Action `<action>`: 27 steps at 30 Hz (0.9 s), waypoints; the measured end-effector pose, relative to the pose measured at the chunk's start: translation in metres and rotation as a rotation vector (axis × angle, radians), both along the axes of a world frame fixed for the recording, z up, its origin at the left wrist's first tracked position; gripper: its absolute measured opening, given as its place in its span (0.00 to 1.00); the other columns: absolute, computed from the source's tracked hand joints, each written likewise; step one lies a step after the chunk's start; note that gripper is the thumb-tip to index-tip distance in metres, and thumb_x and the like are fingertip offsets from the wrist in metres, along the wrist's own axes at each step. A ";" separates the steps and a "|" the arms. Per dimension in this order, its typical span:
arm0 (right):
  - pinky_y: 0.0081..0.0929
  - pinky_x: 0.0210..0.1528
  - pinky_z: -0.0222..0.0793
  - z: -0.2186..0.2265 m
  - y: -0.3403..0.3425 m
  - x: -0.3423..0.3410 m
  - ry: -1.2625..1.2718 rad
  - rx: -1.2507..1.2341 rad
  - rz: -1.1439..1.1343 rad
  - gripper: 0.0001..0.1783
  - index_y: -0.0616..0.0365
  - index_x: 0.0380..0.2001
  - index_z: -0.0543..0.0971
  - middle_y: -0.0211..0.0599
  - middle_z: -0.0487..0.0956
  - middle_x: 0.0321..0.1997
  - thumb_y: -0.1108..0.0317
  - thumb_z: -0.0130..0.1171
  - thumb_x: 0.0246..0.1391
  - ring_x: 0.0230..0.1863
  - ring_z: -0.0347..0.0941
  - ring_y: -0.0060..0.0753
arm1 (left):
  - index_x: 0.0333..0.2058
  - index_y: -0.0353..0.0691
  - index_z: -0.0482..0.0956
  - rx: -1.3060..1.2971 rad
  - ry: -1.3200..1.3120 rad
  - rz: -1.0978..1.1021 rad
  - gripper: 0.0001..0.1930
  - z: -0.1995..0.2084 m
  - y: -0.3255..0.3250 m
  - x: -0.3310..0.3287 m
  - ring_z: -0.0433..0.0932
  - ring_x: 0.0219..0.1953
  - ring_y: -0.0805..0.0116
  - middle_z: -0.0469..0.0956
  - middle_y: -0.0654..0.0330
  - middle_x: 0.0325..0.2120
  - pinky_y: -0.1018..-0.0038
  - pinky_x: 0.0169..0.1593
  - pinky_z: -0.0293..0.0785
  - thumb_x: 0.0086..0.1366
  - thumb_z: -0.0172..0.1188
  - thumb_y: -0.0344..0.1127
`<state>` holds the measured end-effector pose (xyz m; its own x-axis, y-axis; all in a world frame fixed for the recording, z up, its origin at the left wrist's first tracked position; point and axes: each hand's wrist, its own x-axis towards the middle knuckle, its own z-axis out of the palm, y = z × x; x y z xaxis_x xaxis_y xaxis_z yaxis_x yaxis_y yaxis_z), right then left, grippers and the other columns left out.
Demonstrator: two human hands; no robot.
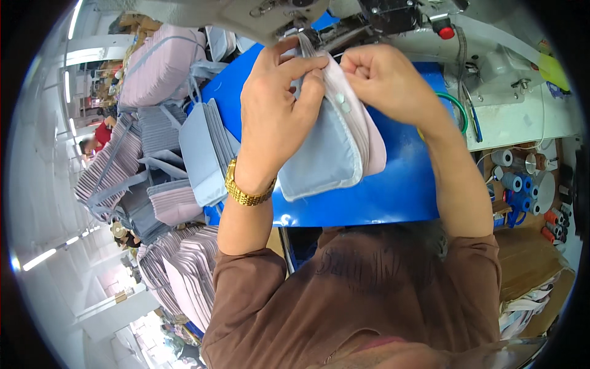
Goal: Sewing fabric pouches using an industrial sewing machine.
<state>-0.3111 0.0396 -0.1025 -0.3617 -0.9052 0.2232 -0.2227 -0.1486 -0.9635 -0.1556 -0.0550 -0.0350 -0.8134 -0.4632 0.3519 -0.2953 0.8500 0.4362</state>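
Under the sewing machine head (258, 15), a layered fabric piece (319, 160) hangs over the blue work surface (405, 197). Its front panel is grey-blue with a pale bound edge, and pink layers show behind, with two small pale tabs on them. My left hand (276, 104) grips the upper part between thumb and fingers, close below the machine's needle area. On that wrist is a gold metal band (246, 189). My right hand (387, 83) is closed, its fingers pinching at the pink edge on the right; the fingertips are partly hidden.
Left of my arm stand grey-blue panels (206, 154), with tied bundles of pink pieces (163, 67) behind. More pink stacks (190, 277) lie lower left. A green ring (458, 111) and scissors (472, 114) are at right, above thread spools (513, 181). A person (101, 135) is far left.
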 end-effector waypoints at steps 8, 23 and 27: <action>0.24 0.18 0.58 -0.002 0.050 0.030 -0.089 0.159 0.242 0.20 0.62 0.14 0.76 0.31 0.70 0.11 0.59 0.67 0.49 0.15 0.67 0.18 | 0.45 0.39 0.84 -0.079 0.085 -0.032 0.16 -0.022 0.052 0.043 0.75 0.47 0.54 0.74 0.45 0.51 0.66 0.45 0.74 0.59 0.63 0.37; 0.16 0.23 0.69 -0.003 0.057 0.036 -0.345 0.106 0.310 0.17 0.66 0.26 0.81 0.30 0.79 0.19 0.61 0.64 0.60 0.22 0.74 0.15 | 0.43 0.38 0.83 -0.167 0.019 0.000 0.17 -0.008 0.064 0.040 0.75 0.39 0.56 0.77 0.51 0.43 0.67 0.40 0.74 0.55 0.66 0.37; 0.17 0.24 0.72 -0.012 0.042 0.038 -0.442 0.100 0.299 0.17 0.66 0.27 0.80 0.32 0.79 0.21 0.61 0.62 0.62 0.22 0.75 0.17 | 0.42 0.38 0.83 -0.180 0.145 0.014 0.15 -0.026 0.048 0.032 0.76 0.38 0.57 0.77 0.51 0.41 0.68 0.38 0.74 0.54 0.67 0.35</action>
